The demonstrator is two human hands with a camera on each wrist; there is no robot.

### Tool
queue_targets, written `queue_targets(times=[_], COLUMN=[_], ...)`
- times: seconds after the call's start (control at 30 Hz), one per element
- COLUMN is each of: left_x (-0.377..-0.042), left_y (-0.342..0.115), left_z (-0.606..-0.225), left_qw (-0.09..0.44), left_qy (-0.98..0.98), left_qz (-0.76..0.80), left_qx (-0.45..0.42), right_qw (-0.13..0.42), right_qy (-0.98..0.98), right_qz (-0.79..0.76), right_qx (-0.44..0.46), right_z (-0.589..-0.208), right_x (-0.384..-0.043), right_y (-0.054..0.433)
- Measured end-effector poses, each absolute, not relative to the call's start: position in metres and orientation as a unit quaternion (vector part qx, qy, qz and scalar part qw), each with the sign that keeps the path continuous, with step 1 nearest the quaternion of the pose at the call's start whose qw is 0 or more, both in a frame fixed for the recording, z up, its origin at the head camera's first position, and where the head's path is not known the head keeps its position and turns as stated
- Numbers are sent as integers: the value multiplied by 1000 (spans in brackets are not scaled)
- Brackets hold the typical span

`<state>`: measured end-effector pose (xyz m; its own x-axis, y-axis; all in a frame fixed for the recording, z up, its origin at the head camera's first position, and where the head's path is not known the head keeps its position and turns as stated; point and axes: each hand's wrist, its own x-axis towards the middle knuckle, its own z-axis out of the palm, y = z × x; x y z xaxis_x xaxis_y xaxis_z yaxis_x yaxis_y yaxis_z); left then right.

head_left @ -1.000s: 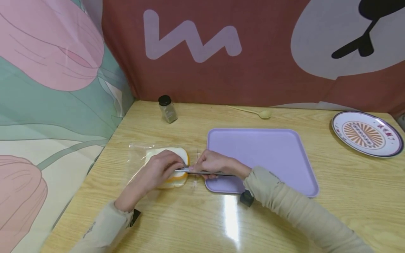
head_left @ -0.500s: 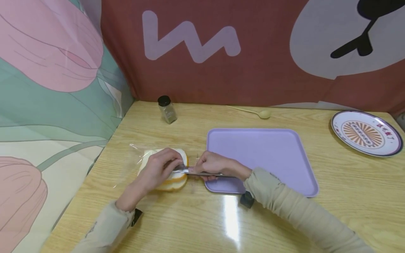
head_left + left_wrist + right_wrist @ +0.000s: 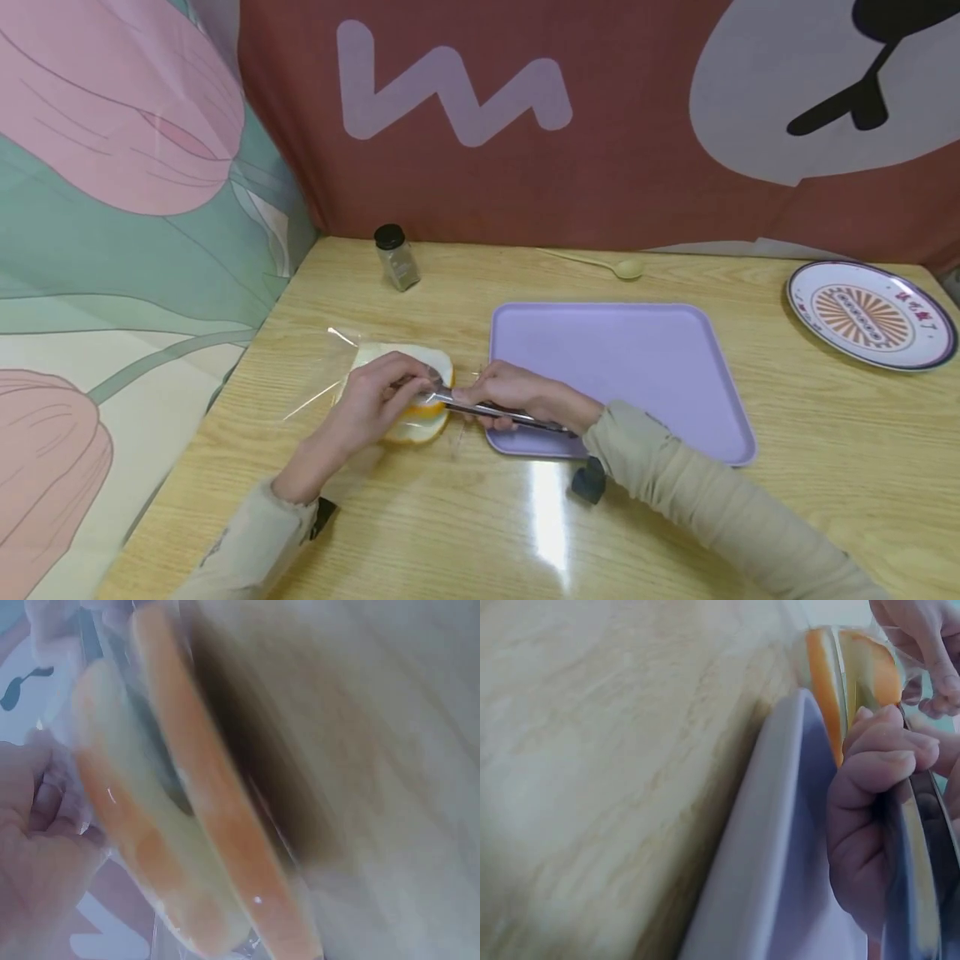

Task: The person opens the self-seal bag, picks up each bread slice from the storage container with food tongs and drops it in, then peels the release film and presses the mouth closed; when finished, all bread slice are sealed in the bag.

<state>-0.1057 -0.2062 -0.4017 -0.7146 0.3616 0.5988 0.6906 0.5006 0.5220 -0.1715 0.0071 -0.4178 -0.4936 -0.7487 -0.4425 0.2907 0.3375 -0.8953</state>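
Observation:
Two slices of white bread (image 3: 431, 360) with orange-brown crust lie in a clear plastic bag (image 3: 318, 375) on the table's left side. My left hand (image 3: 378, 392) pinches the film at the bag's mouth, over the bread. My right hand (image 3: 510, 392) grips metal tongs (image 3: 536, 421) from just right of the bag, fingers curled round both arms. In the left wrist view a tong arm reaches between the near slice (image 3: 206, 780) and the other slice (image 3: 142, 832), which stand apart like a wedge. The tong tips are partly hidden by my left hand and the bread.
A lilac tray (image 3: 622, 350) sits under my right wrist, its left rim close to the bag. Behind are a black-capped seasoning jar (image 3: 397, 260) and a pale yellow spoon (image 3: 626, 269). A patterned plate (image 3: 870, 317) stands at the back right.
The bread and bag have shifted slightly right and away from me. The tongs now slant more, handle end lower, and the gap between the slices shows more. Both hands keep their hold.

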Motion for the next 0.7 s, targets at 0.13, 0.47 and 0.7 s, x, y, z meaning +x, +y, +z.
queue_targets(times=[0.13, 0.47, 0.7], left_x=[-106, -104, -103], left_y=[-203, -199, -208], left_z=[-405, -408, -406], left_qw=[223, 239, 227], left_qy=[-837, -837, -850], left_qz=[-389, -387, -377], left_qx=[-313, -305, -291], right_qw=[471, 386, 323], right_qy=[667, 740, 818], right_qz=[-553, -514, -402], right_qx=[-165, -196, -254], right_z=[-416, -412, -403], right_x=[-169, -159, -158], right_y=[3, -6, -2])
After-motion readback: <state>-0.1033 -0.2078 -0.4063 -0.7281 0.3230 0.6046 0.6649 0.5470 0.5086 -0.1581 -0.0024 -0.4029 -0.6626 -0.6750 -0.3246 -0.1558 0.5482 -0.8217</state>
